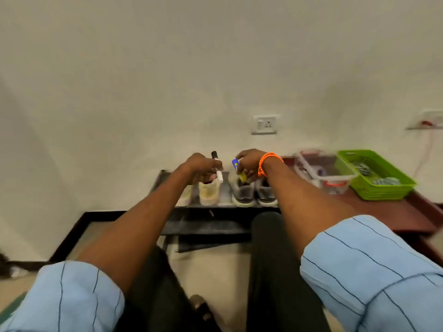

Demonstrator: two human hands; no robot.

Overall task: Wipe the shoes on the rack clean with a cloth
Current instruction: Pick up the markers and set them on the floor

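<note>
A low black shoe rack [206,227] stands against the wall. On its top shelf sit a pale cream pair of shoes [209,191] on the left and a dark grey pair with light soles [243,194] on the right. My left hand [200,167] is above the cream pair and grips a white marker with a black cap [217,168]. My right hand [249,161], with an orange bracelet at the wrist, hovers over the dark pair and pinches a small blue and yellow object [238,168]. No cloth is visible.
A dark red table [393,212] to the right of the rack carries a clear plastic box [321,171] and a green basket [376,176]. A wall socket [264,124] is above the rack. My legs in dark trousers are in front of the rack.
</note>
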